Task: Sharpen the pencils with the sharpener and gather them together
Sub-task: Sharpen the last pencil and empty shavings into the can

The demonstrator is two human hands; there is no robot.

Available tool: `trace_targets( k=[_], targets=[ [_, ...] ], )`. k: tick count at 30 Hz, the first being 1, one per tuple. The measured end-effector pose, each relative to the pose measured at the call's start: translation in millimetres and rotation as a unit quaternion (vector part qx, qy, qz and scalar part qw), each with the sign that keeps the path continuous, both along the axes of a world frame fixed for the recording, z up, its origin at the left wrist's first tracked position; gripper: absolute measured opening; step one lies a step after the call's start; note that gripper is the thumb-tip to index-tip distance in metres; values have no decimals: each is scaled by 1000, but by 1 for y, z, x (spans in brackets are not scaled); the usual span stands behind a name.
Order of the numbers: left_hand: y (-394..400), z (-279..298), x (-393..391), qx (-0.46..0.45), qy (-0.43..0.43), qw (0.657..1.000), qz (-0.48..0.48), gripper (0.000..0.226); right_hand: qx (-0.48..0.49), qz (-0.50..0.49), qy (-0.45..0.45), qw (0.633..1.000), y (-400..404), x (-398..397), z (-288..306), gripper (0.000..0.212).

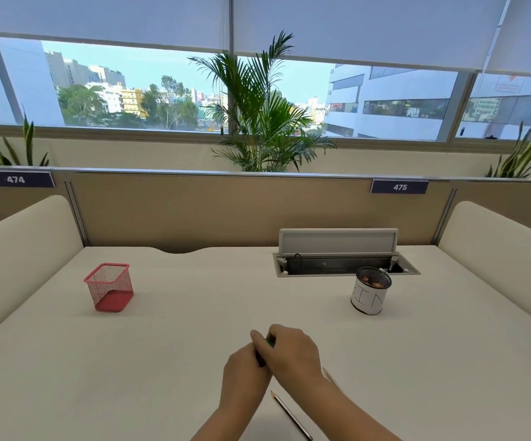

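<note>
A sharpened pencil (291, 415) lay just below our left hand (245, 374), which met our right hand (293, 351), both clamped on a dark green object (270, 341); twisting hard risked snapping its lead

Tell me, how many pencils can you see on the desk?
2 lying loose: one pencil between the wrists, another pencil peeking out behind the right wrist. A third may be hidden inside the hands, where something dark and green shows.
</note>
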State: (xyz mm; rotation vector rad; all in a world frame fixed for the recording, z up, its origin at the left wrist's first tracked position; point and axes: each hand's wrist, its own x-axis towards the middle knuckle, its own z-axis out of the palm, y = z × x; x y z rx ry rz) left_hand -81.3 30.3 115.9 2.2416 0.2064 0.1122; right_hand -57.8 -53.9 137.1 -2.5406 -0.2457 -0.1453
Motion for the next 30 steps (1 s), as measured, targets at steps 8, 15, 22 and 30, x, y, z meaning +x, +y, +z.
trace_targets(
  k=[8, 15, 22, 30],
  targets=[
    [-1, 15, -6, -224, 82, 971, -10, 31, 168, 36, 24, 985, -4, 8, -8, 46],
    [3, 16, -5, -258, 112, 959, -34, 21, 181, 51, 15, 982, -6, 9, -6, 35],
    [23, 22, -8, -343, 171, 909, -164, 8, 145, 139, 66, 977, -17, 13, 3, 21],
    [17, 17, -4, -399, 108, 905, -99, 13, 204, 119, 66, 970, -12, 8, 2, 26]
  ],
)
